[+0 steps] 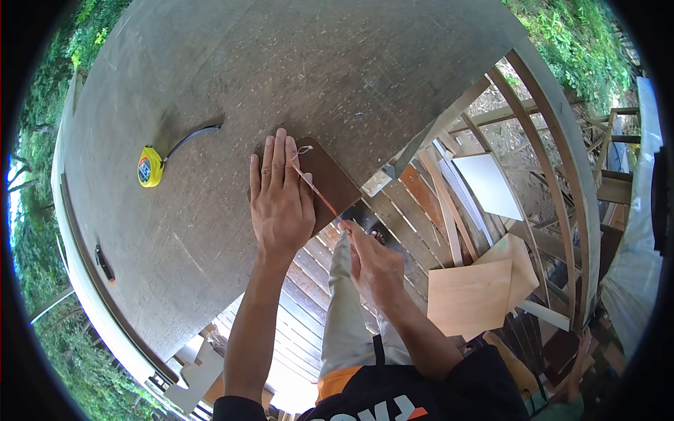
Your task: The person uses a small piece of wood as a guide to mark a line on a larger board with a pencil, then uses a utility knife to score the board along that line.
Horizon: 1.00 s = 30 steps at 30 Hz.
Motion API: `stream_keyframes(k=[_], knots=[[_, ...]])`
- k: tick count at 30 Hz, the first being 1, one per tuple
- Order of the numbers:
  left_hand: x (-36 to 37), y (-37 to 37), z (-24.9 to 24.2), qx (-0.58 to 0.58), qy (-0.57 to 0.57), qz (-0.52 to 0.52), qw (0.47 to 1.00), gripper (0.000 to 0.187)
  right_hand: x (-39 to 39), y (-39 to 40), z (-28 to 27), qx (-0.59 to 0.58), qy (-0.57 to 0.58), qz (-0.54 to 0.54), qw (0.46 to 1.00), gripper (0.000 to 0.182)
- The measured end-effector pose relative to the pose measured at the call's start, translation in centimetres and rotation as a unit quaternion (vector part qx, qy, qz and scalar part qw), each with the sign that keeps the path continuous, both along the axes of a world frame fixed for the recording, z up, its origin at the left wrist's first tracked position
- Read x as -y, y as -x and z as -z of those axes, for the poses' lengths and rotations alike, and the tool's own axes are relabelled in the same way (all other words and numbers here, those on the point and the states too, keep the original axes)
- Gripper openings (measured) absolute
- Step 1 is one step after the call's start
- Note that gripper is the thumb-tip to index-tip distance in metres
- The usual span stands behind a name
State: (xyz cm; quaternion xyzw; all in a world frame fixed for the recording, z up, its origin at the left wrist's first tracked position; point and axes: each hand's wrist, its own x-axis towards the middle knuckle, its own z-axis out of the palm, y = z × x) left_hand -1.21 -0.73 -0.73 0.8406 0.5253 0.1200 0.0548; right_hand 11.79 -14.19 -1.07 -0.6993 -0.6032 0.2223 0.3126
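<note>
Atop brown board [333, 175]: left hand [282, 203], flat (right hand [375, 261] grips thin tool [320, 197]).

Left hand [282, 214] covers board [328, 177] (partly); shirt lettering [386, 411] cut off.

Bright daylight; fisheye view curves, corners black.

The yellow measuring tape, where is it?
In the head view, the yellow measuring tape lies on the big tabletop, over to the left of the person's left hand.
</note>
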Motion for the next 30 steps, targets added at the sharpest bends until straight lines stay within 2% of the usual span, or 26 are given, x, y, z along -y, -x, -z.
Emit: stream_keyframes(k=[1, 11, 17, 19, 20, 24, 26, 29, 30], knots=[[0.0, 0.0, 0.0, 0.0, 0.0, 0.0, 1.0, 0.052, 0.0, 0.0, 0.2, -0.002, -0.026, -0.003, 1.0, 0.033], [0.0, 0.1, 0.0, 0.001, 0.008, 0.002, 1.0, 0.056, -0.1, -0.1, -0.1, -0.005, -0.017, -0.006, 1.0, 0.033], [0.1, 0.2, 0.0, 0.0, 0.012, 0.002, 1.0, 0.054, 0.8, 0.0, 1.7, -0.044, -0.055, 0.003, 0.998, 0.035], [0.1, 0.2, -0.1, -0.003, 0.017, -0.001, 1.0, 0.053, 3.1, -0.8, 1.6, -0.045, 0.058, -0.033, 0.997, 0.039], [0.1, 0.2, -0.1, -0.002, 0.015, -0.003, 1.0, 0.053, 4.7, -1.1, 2.7, -0.078, 0.03, -0.025, 0.996, 0.04], [0.1, 0.2, -0.1, -0.008, 0.02, -0.001, 1.0, 0.053, 8.0, -2.4, 2.8, -0.062, -0.009, -0.011, 0.998, 0.035], [0.0, 0.1, -0.3, -0.005, 0.019, -0.002, 1.0, 0.054, 8.0, -2.9, 2.1, -0.073, -0.048, 0.012, 0.996, 0.03], [-0.1, 0.3, 0.1, 0.018, 0.021, -0.006, 1.0, 0.053, 6.6, -3.7, 0.7, -0.086, -0.034, 0.027, 0.995, 0.028], [-0.2, 0.4, 0.5, 0.059, 0.015, -0.006, 0.998, 0.054, 5.9, -3.8, 0.5, -0.097, -0.027, 0.034, 0.994, 0.028]])
